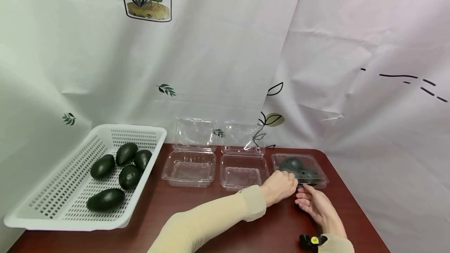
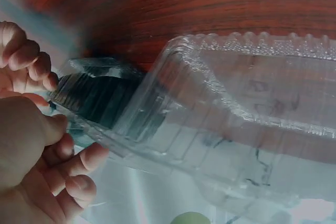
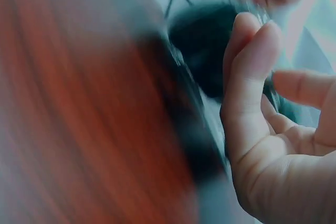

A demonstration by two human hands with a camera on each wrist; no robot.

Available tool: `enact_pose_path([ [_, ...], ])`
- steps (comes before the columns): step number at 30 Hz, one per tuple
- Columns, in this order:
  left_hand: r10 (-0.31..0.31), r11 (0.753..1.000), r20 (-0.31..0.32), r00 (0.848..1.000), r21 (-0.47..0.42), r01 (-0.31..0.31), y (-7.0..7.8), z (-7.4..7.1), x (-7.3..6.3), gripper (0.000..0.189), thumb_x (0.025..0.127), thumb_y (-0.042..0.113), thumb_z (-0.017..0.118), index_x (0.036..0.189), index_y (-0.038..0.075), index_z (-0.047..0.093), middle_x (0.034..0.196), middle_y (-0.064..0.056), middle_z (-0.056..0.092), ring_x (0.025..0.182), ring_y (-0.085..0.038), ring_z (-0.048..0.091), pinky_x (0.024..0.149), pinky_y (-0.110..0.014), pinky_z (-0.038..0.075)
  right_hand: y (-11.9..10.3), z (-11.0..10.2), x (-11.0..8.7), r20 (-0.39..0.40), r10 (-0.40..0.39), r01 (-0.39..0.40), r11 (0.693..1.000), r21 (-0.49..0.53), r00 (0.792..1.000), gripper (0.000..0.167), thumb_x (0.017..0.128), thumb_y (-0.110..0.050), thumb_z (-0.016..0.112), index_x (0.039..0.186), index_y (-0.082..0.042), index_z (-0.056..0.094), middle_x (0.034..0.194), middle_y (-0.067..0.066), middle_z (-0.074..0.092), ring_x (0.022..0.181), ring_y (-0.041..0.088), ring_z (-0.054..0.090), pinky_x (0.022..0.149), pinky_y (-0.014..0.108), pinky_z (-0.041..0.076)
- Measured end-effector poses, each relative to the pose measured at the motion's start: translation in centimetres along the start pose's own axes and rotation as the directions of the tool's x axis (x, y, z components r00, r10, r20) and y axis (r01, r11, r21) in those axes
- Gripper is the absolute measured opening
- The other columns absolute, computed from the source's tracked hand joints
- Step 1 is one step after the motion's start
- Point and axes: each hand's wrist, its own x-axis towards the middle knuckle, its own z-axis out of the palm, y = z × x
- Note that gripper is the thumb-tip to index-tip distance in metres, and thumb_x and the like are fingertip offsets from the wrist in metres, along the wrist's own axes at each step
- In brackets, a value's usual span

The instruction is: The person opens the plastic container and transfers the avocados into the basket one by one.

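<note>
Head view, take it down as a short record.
basket: white, left side, five dark green avocados inside
open boxes: two, clear plastic, lids raised, side by side
closed box: clear, right side, lid down, avocados inside
left hand: at closed box's near edge
right hand: at the same edge
hands' grip: unclear
table: reddish brown

Wrinkled white fabric backdrop [image 1: 218,50] across upper frame; black-outlined plant-jar print [image 1: 149,9] upper left; reddish-brown wood-grained table [image 1: 274,233] along bottom.
</note>
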Motion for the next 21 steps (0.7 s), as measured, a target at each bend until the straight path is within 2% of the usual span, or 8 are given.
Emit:
enact_pose_path([
  [2,0.001,1.0,-0.023,1.0,0.001,-0.001,0.2,0.1,0.1,0.018,0.103,0.029,0.045,0.099,0.029,0.062,0.088,0.01,0.055,0.07,-0.004,0.054,0.055,-0.019,0.049,0.5,1.0,0.3,0.08,-0.01,0.009,1.0,0.011,0.997,0.035,0.107,-0.02,0.034,0.094,-0.011,0.066,0.082,0.005,0.069,0.07,0.015,0.069,0.066,0.025,0.056],
  [4,0.003,1.0,-0.044,0.999,0.009,-0.003,0.3,0.2,0.3,0.018,0.102,0.033,0.044,0.098,0.029,0.062,0.088,0.01,0.055,0.069,-0.004,0.053,0.053,-0.018,0.048,1.0,1.9,0.6,0.174,-0.031,0.026,0.999,0.029,0.984,0.04,0.107,-0.014,0.03,0.094,-0.014,0.068,0.083,0.005,0.07,0.073,0.013,0.069,0.067,0.025,0.056],
  [7,0.013,1.0,-0.048,0.999,0.024,-0.012,0.3,0.4,0.5,0.025,0.099,0.047,0.045,0.099,0.029,0.062,0.088,0.01,0.054,0.067,-0.004,0.052,0.053,-0.018,0.048,1.6,3.3,1.0,0.22,-0.081,0.063,0.994,0.086,0.972,0.042,0.106,-0.008,0.027,0.093,-0.013,0.067,0.081,0.003,0.069,0.076,0.01,0.067,0.071,0.025,0.055],
  [9,0.019,0.999,-0.033,0.999,0.036,-0.017,0.3,0.6,0.6,0.03,0.097,0.053,0.045,0.1,0.028,0.061,0.088,0.009,0.053,0.067,-0.004,0.051,0.053,-0.018,0.049,2.0,4.0,1.2,0.174,-0.115,0.091,0.986,0.139,0.978,0.039,0.106,-0.007,0.028,0.093,-0.013,0.065,0.081,0.001,0.067,0.075,0.009,0.064,0.072,0.024,0.053],
  [11,0.021,0.999,-0.024,1.0,0.038,-0.02,0.1,0.7,0.7,0.029,0.097,0.053,0.045,0.101,0.028,0.061,0.089,0.009,0.052,0.067,-0.004,0.051,0.055,-0.018,0.049,2.2,4.6,1.4,0.084,-0.142,0.126,0.978,0.167,0.986,0.035,0.106,-0.007,0.031,0.092,-0.013,0.063,0.078,0.0,0.063,0.071,0.008,0.06,0.068,0.023,0.051],
  [13,0.022,0.999,-0.031,0.999,0.031,-0.021,0.0,0.8,0.8,0.022,0.1,0.043,0.045,0.101,0.028,0.06,0.089,0.009,0.052,0.068,-0.004,0.051,0.055,-0.018,0.049,2.4,5.0,1.4,-0.004,-0.159,0.157,0.97,0.183,0.987,0.033,0.105,-0.007,0.034,0.09,-0.014,0.062,0.074,-0.001,0.058,0.065,0.008,0.054,0.063,0.022,0.047],
  [15,0.022,0.999,-0.042,0.999,0.026,-0.021,-0.1,0.9,0.8,0.016,0.102,0.032,0.045,0.1,0.028,0.06,0.088,0.01,0.052,0.068,-0.004,0.052,0.056,-0.018,0.049,2.6,5.3,1.5,-0.058,-0.18,0.188,0.964,0.19,0.982,0.033,0.105,-0.006,0.035,0.087,-0.014,0.061,0.07,-0.002,0.055,0.06,0.008,0.05,0.059,0.021,0.044],
  [21,0.013,1.0,-0.041,0.999,0.015,-0.012,-0.2,1.3,1.1,0.018,0.101,0.024,0.043,0.098,0.027,0.06,0.087,0.009,0.054,0.071,-0.007,0.056,0.063,-0.026,0.047,2.7,5.7,1.7,-0.072,-0.228,0.239,0.942,0.234,0.971,0.041,0.105,-0.007,0.037,0.077,-0.018,0.064,0.064,-0.005,0.05,0.056,0.007,0.043,0.056,0.02,0.038],
])
